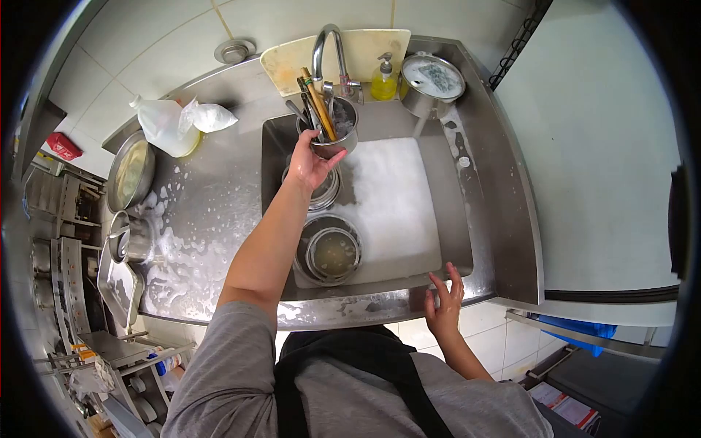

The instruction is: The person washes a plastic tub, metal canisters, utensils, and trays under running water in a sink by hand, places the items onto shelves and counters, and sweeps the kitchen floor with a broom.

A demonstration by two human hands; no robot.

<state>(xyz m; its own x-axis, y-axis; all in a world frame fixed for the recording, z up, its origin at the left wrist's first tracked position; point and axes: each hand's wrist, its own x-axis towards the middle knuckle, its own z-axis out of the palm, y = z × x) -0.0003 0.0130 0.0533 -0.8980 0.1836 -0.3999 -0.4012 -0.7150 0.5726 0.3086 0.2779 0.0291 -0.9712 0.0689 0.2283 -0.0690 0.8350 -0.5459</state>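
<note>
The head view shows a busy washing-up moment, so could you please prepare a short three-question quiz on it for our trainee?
1. Which hand holds the metal container of utensils?
2. True or false: the right hand is empty.
3. Fill the gap: the bottle of yellow liquid stands ____ the faucet and the foamy pot.

Key:
1. The left hand.
2. True.
3. Between.

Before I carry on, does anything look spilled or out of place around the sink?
Yes, suds lie splattered across the counter left of the sink. They look odd because they sit outside it, unlike the foam inside. The pot in the left hand shows no clear damage.
</note>
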